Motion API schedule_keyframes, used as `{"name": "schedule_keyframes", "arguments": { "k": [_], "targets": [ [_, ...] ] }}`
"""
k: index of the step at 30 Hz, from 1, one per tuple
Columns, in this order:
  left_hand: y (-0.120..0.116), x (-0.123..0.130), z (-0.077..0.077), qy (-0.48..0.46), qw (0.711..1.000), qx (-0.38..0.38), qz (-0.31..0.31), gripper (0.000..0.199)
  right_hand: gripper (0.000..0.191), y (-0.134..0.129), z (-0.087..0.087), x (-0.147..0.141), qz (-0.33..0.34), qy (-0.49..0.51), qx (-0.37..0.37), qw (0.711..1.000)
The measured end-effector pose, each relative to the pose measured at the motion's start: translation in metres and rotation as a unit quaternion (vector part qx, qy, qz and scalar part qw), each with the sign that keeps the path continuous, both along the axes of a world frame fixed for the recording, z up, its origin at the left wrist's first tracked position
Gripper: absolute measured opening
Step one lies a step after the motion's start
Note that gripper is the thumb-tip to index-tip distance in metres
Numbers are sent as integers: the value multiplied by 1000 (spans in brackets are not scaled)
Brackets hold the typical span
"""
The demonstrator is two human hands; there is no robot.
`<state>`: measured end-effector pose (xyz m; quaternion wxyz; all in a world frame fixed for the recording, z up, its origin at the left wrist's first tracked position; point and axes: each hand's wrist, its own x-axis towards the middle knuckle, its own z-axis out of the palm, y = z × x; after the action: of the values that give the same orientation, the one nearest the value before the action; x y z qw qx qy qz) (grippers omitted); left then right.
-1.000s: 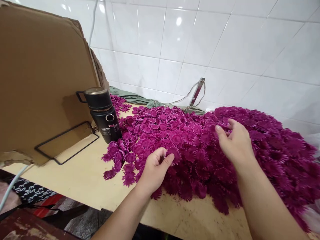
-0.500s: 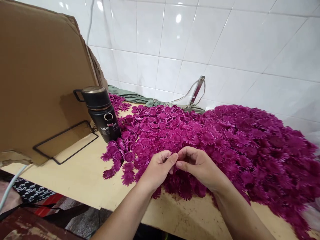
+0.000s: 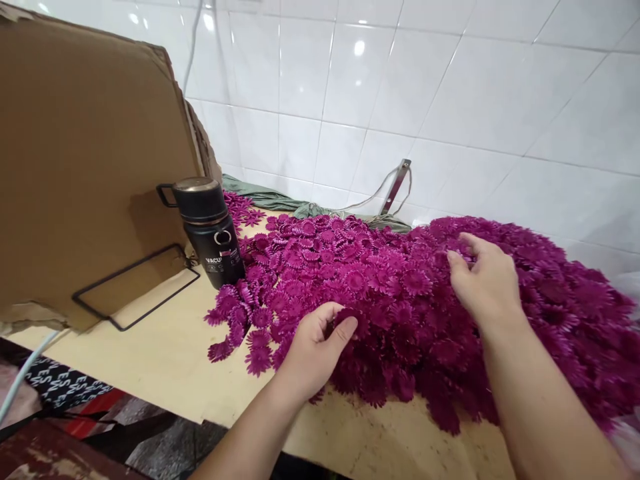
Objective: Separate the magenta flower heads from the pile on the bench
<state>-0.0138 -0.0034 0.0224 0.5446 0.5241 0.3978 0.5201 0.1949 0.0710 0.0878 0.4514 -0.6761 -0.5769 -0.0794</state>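
A wide heap of magenta artificial flower heads (image 3: pixel 380 273) covers much of the table. My left hand (image 3: pixel 320 347) is closed at the heap's near edge, thumb against curled fingers. A dark magenta flower head (image 3: pixel 353 319) shows at its fingertips and appears pinched there, partly hidden by the thumb. Over the right part of the heap, my right hand (image 3: pixel 485 280) is open, thumb and index finger apart, with nothing visible between them. Its fingertips are close above the flower heads; whether they touch any I cannot tell.
A black vacuum flask (image 3: pixel 213 233) stands left of the heap. Behind it leans a large cardboard sheet (image 3: pixel 90 153) with a black wire frame (image 3: pixel 135 287) at its foot. Green cloth (image 3: pixel 270 195) and an upright metal bracket (image 3: pixel 397 187) lie along the white tiled wall (image 3: pixel 450 87).
My hands were together, fingertips meeting over the near edge of the heap. The right hand has moved right and away over the heap and opened; the left has stayed nearly in place.
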Motion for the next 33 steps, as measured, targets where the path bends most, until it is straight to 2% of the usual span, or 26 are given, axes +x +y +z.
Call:
{"name": "schedule_keyframes", "arguments": {
  "k": [3, 6, 8, 13, 17, 19, 20, 25, 30, 31, 33],
  "targets": [
    [8, 3, 0, 13, 1000, 24, 9, 12, 33, -19, -2, -6, 69, -60, 5, 996],
    [14, 9, -3, 17, 1000, 15, 13, 19, 28, -52, -17, -35, 232, -14, -96, 968],
    [16, 11, -7, 8, 1000, 7, 27, 26, 26, -67, -27, -53, 300, -4, -121, 946],
    [20, 13, -14, 8, 999, -1, 47, 37, 14, -69, -39, -70, 334, 64, -139, 930],
    [22, 15, -17, -8, 999, -24, 37, 45, 8, -60, -43, -70, 396, 186, -219, 872],
    [21, 14, -16, -16, 999, -29, 28, 47, 8, -58, -43, -70, 414, 209, -239, 853],
    [20, 14, -16, -13, 999, -26, 23, 48, 8, -57, -43, -69, 412, 207, -237, 855],
    [15, 9, -10, 40, 999, 23, 4, 44, 12, -58, -40, -72, 350, 181, -168, 904],
    [10, 11, -4, 63, 996, 58, 38, 35, 14, -55, -32, -74, 313, 158, -116, 929],
    [8, 11, -4, 60, 996, 61, 39, 34, 13, -50, -28, -68, 284, 150, -90, 943],
    [4, 8, -4, 48, 997, 52, 27, 33, 12, -33, -18, -49, 182, 142, -23, 973]
  ]
}}
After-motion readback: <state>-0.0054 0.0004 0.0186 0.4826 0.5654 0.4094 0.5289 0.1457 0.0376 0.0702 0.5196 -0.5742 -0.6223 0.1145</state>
